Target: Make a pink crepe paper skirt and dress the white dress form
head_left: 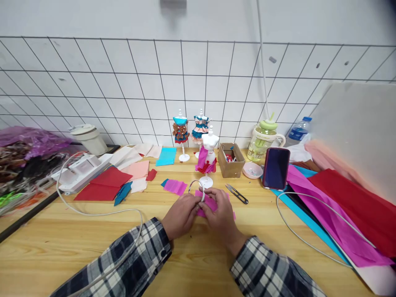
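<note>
Both hands meet over the front middle of the wooden table, gripping a thin white ring (203, 193) that looks like a narrow roll of tape. My left hand (182, 215) is closed on its lower left side, and my right hand (220, 211) pinches it from the right. Beneath them lies a magenta fabric piece (210, 203), partly covered by the fingers. Just behind stands a small white dress-form mannequin (210, 142) wearing magenta and red cloth. Black thread snips (236, 194) lie right of my right hand. Another magenta strip (175, 187) rests left of the ring.
Two dressed mini mannequins (180, 128) stand near the tiled wall. A cardboard box (231, 165), pink dish (252, 170), phone (276, 169) and green-lidded jug (264, 138) are at right, beside fabric sheets (352, 206). Left are red cloth (103, 185), a power strip (83, 173) and a loose cable (102, 213).
</note>
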Available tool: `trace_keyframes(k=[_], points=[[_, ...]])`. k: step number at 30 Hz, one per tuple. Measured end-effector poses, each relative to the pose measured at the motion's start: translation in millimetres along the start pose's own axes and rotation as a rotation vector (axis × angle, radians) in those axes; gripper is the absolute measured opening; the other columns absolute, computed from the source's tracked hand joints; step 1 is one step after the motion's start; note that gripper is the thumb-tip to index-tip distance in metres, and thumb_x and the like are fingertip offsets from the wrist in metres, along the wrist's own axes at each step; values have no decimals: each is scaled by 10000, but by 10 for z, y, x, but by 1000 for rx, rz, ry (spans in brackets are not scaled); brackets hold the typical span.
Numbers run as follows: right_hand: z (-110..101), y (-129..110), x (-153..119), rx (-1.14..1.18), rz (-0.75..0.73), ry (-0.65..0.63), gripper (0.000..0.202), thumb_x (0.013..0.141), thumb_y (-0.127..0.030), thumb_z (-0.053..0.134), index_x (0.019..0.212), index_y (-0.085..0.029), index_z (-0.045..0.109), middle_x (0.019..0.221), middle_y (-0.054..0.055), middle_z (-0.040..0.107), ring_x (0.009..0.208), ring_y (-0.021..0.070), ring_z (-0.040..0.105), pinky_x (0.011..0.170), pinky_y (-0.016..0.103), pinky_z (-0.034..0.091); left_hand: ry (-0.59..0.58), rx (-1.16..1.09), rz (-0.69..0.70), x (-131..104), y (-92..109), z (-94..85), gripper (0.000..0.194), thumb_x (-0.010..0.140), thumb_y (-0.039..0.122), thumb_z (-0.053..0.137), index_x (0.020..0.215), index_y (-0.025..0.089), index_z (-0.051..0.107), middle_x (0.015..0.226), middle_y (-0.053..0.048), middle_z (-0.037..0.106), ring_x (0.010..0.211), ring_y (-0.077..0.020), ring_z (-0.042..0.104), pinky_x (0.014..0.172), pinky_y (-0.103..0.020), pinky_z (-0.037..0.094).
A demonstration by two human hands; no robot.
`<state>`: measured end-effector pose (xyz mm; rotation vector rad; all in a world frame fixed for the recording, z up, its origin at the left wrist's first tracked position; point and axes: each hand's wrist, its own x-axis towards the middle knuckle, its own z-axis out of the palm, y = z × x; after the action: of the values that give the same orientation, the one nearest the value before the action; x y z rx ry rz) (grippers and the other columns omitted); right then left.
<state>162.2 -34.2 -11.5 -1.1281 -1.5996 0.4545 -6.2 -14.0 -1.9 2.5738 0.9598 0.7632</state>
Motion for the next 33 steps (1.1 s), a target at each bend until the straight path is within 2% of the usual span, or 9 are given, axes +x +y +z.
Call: trace_keyframes(k=[5, 9, 13, 14, 18, 24, 27, 30, 33], points=[[-103, 13, -5, -95, -25, -57, 181, 837, -246, 649, 1013, -226, 612, 971, 46, 682, 921, 227, 594, 808, 365, 482, -42, 93, 2, -4, -34, 40, 220, 971, 234, 367, 1095, 179, 540, 944, -76, 660, 836, -206, 576, 766, -338, 439], [-163, 33, -19, -91, -22, -106, 146, 842, -216, 621, 988, -223, 616, 981, 47, 693, 918, 220, 603, 804, 352, 475, -84, 207, 26, 8, -37, 57, 240, 971, 253, 378, 1129, 185, 545, 898, -74, 659, 805, -213, 581, 728, -334, 430], [-178, 47, -26, -98, 23, -134, 34, 825, -208, 615, 801, -221, 595, 873, 30, 693, 843, 208, 608, 756, 336, 472, -95, 288, 10, 2, -26, 47, 242, 966, 270, 397, 1114, 187, 569, 866, -72, 657, 796, -215, 583, 731, -338, 425], [-180, 44, -30, -97, 43, -114, 28, 821, -225, 622, 818, -219, 595, 872, 31, 690, 823, 205, 609, 740, 330, 474, -84, 290, -1, -3, -17, 45, 236, 968, 274, 392, 1074, 183, 582, 859, -73, 657, 800, -213, 583, 736, -337, 426], [-189, 9, -54, -85, 98, -70, 274, 824, -278, 638, 1087, -215, 598, 992, 50, 691, 808, 195, 622, 747, 327, 483, -74, 286, -33, -25, 35, 38, 248, 975, 276, 366, 976, 179, 595, 831, -72, 652, 789, -207, 581, 724, -332, 426], [-193, -20, -80, -39, 77, -178, 77, 844, -218, 595, 895, -231, 653, 888, 9, 717, 781, 178, 644, 732, 305, 486, -70, 291, -1, -35, 62, 20, 292, 981, 279, 361, 1170, 188, 562, 871, -73, 659, 786, -210, 568, 711, -334, 415], [-182, -23, -83, 37, 151, -149, 189, 831, -242, 616, 1020, -230, 607, 918, 12, 727, 742, 172, 663, 681, 297, 505, -34, 286, 15, -34, 58, 2, 310, 978, 287, 358, 1175, 175, 570, 847, -80, 640, 787, -214, 562, 710, -341, 415], [-165, -10, -81, 135, 189, -148, 316, 823, -251, 613, 1133, -231, 555, 1018, 38, 732, 817, 187, 694, 726, 319, 534, -17, 308, 25, -39, 61, -5, 302, 969, 296, 372, 1130, 175, 597, 806, -79, 624, 760, -211, 559, 686, -337, 410], [-150, 22, -80, 174, 210, -167, 256, 813, -258, 615, 1065, -238, 575, 1006, 34, 738, 852, 197, 704, 736, 326, 544, -10, 331, 22, -48, 65, 3, 291, 969, 293, 375, 1108, 184, 606, 788, -73, 624, 739, -202, 563, 677, -329, 403]])
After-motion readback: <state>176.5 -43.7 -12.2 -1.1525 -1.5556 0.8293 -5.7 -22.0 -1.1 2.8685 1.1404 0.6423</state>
